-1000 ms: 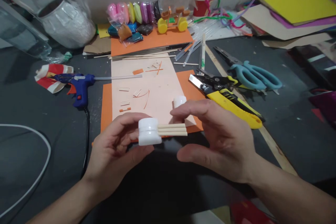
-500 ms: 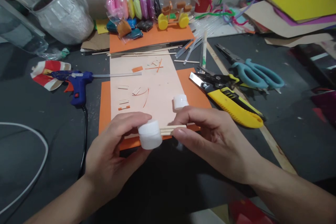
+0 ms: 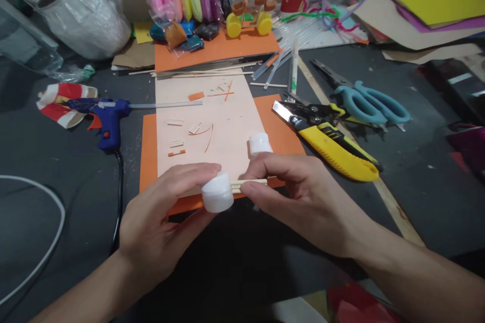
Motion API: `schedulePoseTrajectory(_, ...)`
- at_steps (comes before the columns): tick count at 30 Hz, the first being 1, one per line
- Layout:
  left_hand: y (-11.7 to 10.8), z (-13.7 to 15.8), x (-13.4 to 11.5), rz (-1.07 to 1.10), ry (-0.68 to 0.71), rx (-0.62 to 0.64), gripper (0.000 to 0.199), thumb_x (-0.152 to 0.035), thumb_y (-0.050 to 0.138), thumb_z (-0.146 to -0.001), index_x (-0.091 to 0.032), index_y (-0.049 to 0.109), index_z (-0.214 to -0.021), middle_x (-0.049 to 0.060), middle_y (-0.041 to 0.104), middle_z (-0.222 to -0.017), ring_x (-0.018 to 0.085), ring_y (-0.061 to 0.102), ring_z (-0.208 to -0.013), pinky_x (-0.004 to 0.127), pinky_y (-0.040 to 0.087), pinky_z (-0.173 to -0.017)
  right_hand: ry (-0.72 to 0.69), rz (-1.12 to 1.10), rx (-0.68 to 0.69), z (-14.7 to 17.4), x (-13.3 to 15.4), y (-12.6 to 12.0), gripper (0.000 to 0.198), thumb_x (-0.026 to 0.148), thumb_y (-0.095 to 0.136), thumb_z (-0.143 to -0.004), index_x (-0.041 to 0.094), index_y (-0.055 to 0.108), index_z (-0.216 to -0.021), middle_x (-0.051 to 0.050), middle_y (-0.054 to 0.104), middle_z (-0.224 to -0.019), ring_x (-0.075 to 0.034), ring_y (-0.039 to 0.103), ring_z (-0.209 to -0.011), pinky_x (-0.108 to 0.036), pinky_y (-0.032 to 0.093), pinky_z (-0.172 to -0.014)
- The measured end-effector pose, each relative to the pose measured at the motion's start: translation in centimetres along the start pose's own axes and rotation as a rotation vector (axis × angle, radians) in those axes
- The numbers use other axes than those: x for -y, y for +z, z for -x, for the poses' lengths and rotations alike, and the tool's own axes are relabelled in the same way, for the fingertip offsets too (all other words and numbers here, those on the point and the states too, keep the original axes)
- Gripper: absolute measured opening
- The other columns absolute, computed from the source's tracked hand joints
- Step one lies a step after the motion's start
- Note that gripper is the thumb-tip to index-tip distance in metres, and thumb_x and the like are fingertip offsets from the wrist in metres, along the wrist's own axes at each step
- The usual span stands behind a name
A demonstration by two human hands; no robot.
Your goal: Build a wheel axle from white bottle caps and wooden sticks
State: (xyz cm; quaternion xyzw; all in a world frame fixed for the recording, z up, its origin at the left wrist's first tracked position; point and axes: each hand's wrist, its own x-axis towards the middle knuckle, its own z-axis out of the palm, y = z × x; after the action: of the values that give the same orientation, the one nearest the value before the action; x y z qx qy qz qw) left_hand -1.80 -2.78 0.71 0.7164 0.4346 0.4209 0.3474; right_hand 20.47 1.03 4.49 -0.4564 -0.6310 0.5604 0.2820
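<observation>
Between the thumb and fingers of my left hand [image 3: 166,212] is a small white plastic jar [image 3: 217,194], held tilted above the near edge of the paper. Short wooden sticks [image 3: 252,181] lie side by side against the jar's right side. My right hand [image 3: 303,192] pinches them, thumb in front, close to the jar; whether they are fixed to it I cannot tell. A second white jar [image 3: 259,143] stands on the pale sheet [image 3: 227,121], just beyond my right fingers, which cover its lower part.
A blue glue gun [image 3: 111,121] lies at the left with its cord. Yellow-handled cutters [image 3: 333,149] and teal scissors [image 3: 367,101] lie at the right. Small stick and orange paper scraps dot the sheet. Behind are clay packets [image 3: 189,5] and a yellow-wheeled model [image 3: 250,22].
My right thumb and fingers have slid a little left along the sticks, nearer the jar. The jar has tilted slightly in my left hand. The whole view has shifted a little.
</observation>
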Motion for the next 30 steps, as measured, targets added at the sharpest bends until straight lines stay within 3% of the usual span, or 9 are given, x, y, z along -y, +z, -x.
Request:
schedulePoseTrajectory(10,0.0,0.2,-0.2,0.061,-0.099,0.005,0.061,-0.003,0.072,-0.082,-0.038,0.062,-0.130,-0.001,0.068,-0.129,0.021,0.061,-0.122,0.037,0.053,-0.105,-0.021,0.016,0.004,-0.1,-0.2,0.0,0.020,0.023,0.061,-0.090,0.015,0.061,-0.071,0.003,0.052,-0.063,-0.008,0.042,-0.057,-0.020,0.032,-0.050)
schedulePoseTrajectory(16,0.2,-0.3,-0.7,0.061,-0.149,-0.036,0.048,-0.010,0.076,-0.082,-0.034,0.067,-0.122,0.002,0.071,-0.122,0.022,0.065,-0.115,0.036,0.056,-0.100,0.014,-0.034,0.002,0.0,0.0,-0.4,0.019,0.027,0.065,-0.089,0.016,0.064,-0.074,0.003,0.054,-0.063,-0.008,0.044,-0.056,-0.019,0.033,-0.047)
schedulePoseTrajectory(21,0.4,-1.9,-1.2,0.498,-0.498,-0.170,0.031,-0.021,0.081,-0.078,-0.026,0.070,-0.107,0.001,0.076,-0.101,0.018,0.074,-0.091,0.029,0.062,-0.082,-0.149,-0.109,-0.175,-0.1,-0.1,-1.1,0.020,0.036,0.063,-0.095,0.019,0.067,-0.087,0.001,0.063,-0.075,-0.011,0.059,-0.070,-0.018,0.048,-0.061)
schedulePoseTrajectory(25,0.1,-2.8,-1.2,0.959,-0.754,-0.109,0.031,-0.035,0.069,-0.090,-0.018,0.066,-0.116,0.008,0.077,-0.096,0.020,0.074,-0.087,0.033,0.061,-0.084,-0.188,0.038,-0.266,-0.5,-0.8,-0.9,0.013,0.029,0.064,-0.094,0.017,0.066,-0.089,-0.001,0.066,-0.080,-0.012,0.061,-0.069,-0.020,0.049,-0.060)
schedulePoseTrajectory(30,0.1,-3.2,-1.0,1.240,-0.873,-0.032,0.031,-0.036,0.053,-0.099,-0.011,0.071,-0.102,0.012,0.075,-0.087,0.018,0.072,-0.076,0.028,0.060,-0.073,-0.270,0.232,-0.273,-0.7,-1.6,-0.5,0.013,0.029,0.063,-0.095,0.016,0.065,-0.097,-0.004,0.068,-0.089,-0.016,0.064,-0.077,-0.027,0.050,-0.070)
